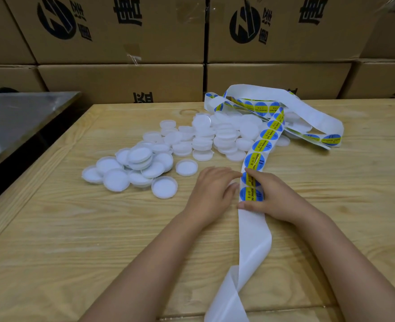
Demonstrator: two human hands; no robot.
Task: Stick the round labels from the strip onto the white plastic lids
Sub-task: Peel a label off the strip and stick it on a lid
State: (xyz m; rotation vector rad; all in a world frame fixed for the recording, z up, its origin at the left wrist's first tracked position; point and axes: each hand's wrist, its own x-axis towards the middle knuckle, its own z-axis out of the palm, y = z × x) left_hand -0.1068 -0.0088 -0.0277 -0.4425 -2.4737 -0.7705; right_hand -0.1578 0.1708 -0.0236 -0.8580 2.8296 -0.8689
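A long white backing strip (253,231) carrying round blue-and-yellow labels (254,161) runs from the table's far right toward me. My right hand (270,198) holds the strip, thumb under its near edge and fingers curled over two labels. My left hand (211,189) lies just left of the strip, fingertips touching its edge; something white, perhaps a lid, peeks out under the palm. A pile of several white plastic lids (159,156) lies to the left and behind.
The wooden table (75,240) has a raised border at its left. Cardboard boxes (122,75) are stacked behind it. A metal surface (17,119) stands at the far left. The strip's bare tail (229,298) curls off the near edge.
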